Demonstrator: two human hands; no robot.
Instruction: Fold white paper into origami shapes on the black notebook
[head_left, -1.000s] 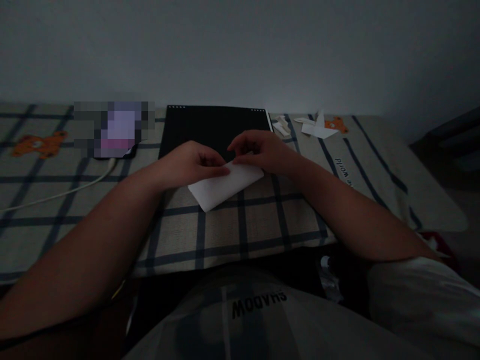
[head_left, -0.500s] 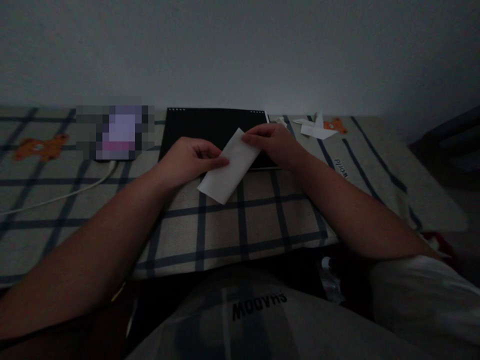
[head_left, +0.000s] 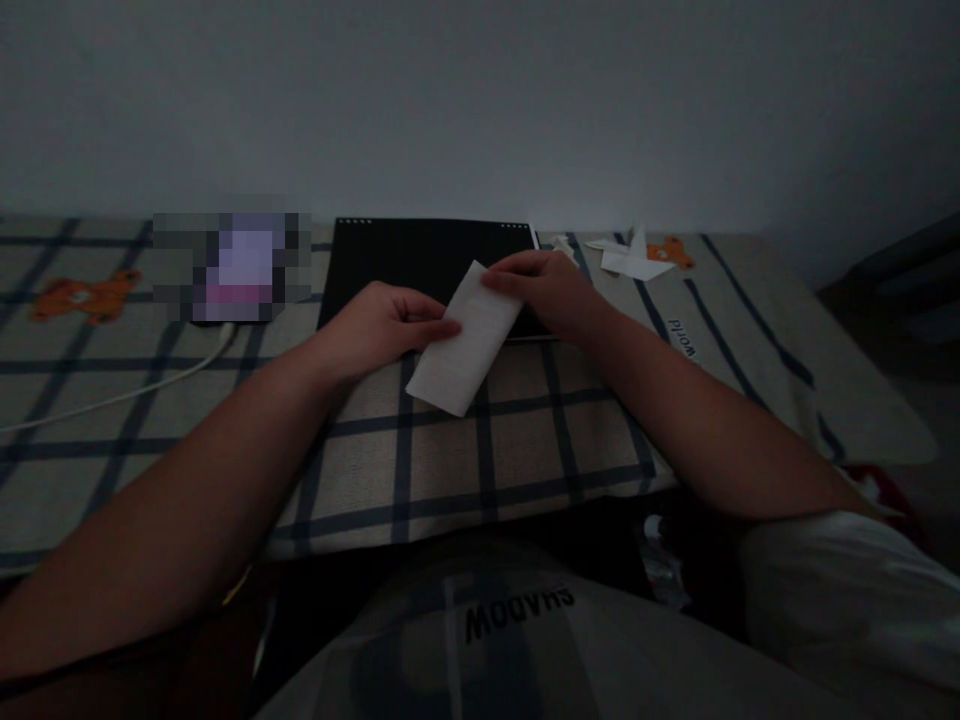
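Note:
A white strip of folded paper (head_left: 466,345) is held tilted above the front edge of a black spiral-punched notebook (head_left: 420,255). My left hand (head_left: 390,325) pinches its left long side between thumb and fingers. At the upper right corner of the paper, my right hand (head_left: 547,288) is closed on it the same way. The fingers behind the sheet are hidden. Part of the notebook is covered by the paper and both hands.
A phone (head_left: 241,265), blurred out, lies at left with a white cable (head_left: 161,380) plugged in. A folded paper figure (head_left: 636,258) and a crumpled white scrap (head_left: 562,246) are at the right rear. The checked tablecloth (head_left: 517,450) ends before my lap; a wall rises behind.
The lower end of the paper has swung slightly to the right, so it stands a little steeper. Both hands keep their pinch and have barely moved.

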